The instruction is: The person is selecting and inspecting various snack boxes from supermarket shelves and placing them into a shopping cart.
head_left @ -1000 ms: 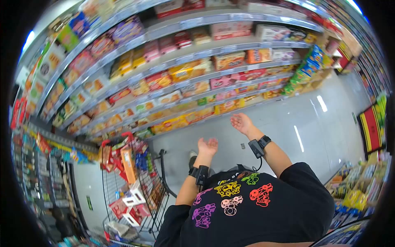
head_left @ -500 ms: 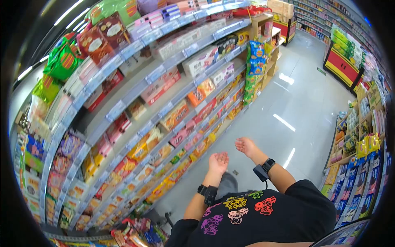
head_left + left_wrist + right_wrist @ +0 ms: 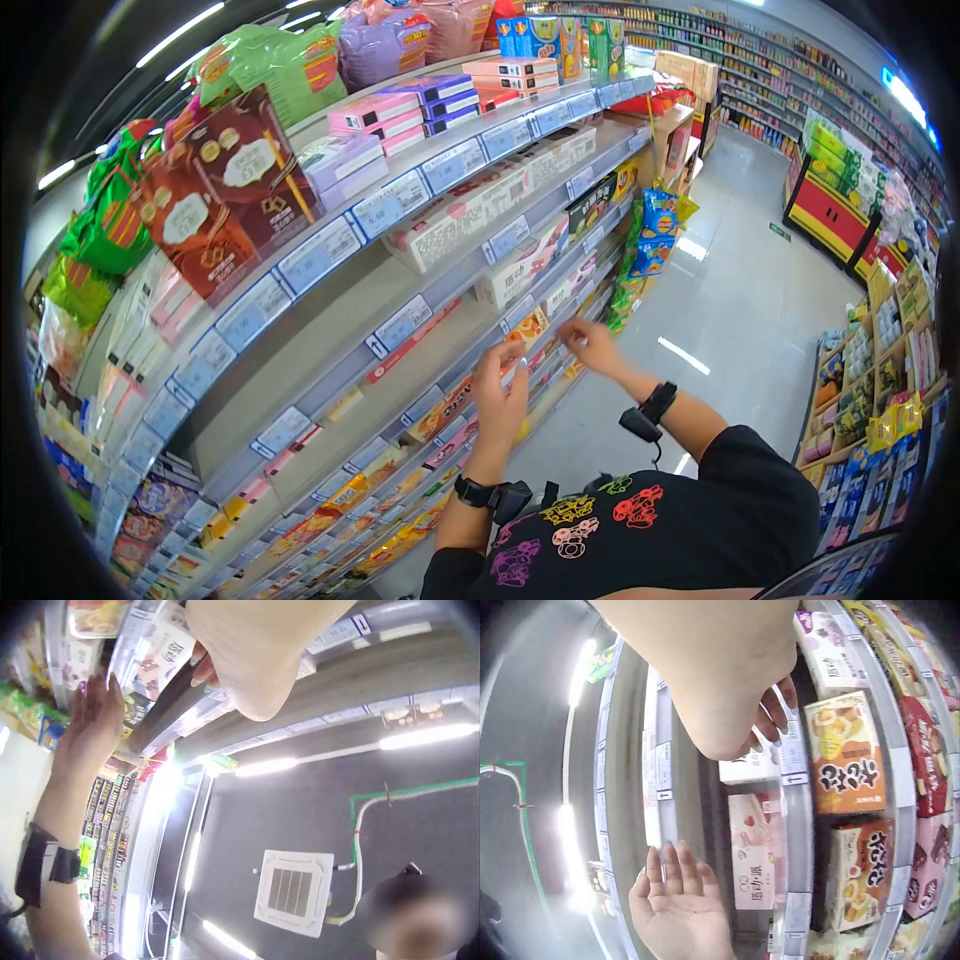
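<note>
My left hand (image 3: 500,392) is raised in front of the snack shelves with its fingers loosely bent and nothing in it. To its right, my right hand (image 3: 594,347) is also empty, its fingers slightly curled. Close by both hands are shelved boxes: a white box (image 3: 525,268) and, lower, an orange snack box (image 3: 527,325). In the right wrist view my left palm (image 3: 682,904) faces up beside a pink pie box (image 3: 753,851). There an orange and yellow box (image 3: 845,754) stands on the neighbouring shelf.
Price-tag rails (image 3: 390,205) run along the shelf edges. Brown chocolate-coloured boxes (image 3: 225,195) and large green bags (image 3: 275,75) stand on top. Blue chip bags (image 3: 657,228) hang at the shelf end. Beyond the grey aisle floor (image 3: 735,260) is a display of packets (image 3: 870,370) on the right.
The view has swung right and closer to the shelves, and the shopping cart has left it. Both hands have risen from over the floor to in front of the shelves, fingers bending more.
</note>
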Demonstrator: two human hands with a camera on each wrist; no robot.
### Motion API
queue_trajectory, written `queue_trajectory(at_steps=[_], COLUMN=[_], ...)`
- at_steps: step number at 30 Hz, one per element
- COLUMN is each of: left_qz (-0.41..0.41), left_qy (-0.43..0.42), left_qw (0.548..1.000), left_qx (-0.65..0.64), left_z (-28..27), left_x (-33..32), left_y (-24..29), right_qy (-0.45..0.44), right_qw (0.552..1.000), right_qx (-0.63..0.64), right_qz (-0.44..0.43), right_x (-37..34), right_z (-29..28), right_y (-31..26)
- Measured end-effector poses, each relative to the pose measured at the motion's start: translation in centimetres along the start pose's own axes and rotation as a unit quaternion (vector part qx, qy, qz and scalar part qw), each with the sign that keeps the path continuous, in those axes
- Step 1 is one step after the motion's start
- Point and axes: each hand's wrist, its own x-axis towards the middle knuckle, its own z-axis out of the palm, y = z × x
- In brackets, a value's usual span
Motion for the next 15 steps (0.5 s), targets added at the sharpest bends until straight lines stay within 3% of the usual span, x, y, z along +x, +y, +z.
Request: queue_trajectory(at_steps=[1, 4, 6, 12, 15], left_qz=[0.013, 0.217, 0.223, 0.207, 0.180], left_qy=[-0.025, 0.044, 0.082, 0.147, 0.143], left_qw=[0.995, 0.941, 0.923, 0.830, 0.801], left_qx=[0.094, 0.255, 0.304, 0.496, 0.553], left_z=[-0.9, -3.1, -4.3, -4.6, -4.0], left_x=[1.0, 4.3, 5.9, 11.0, 13.4], left_y=[2.0, 3.4, 3.9, 5.8, 5.1], right_qy=[0.031, 0.166, 0.227, 0.292, 0.298], right_qw=[0.999, 0.977, 0.956, 0.881, 0.873], right_qx=[-0.009, -0.039, -0.031, -0.175, -0.205], right_qz=[-0.033, -0.131, -0.184, -0.329, -0.327], right_x=[1.7, 7.0, 9.9, 16.1, 18.3], right_z=[-0.8, -2.5, -3.2, -5.6, -5.7], right_y=[-1.0, -4.0, -6.0, -11.1, -11.5])
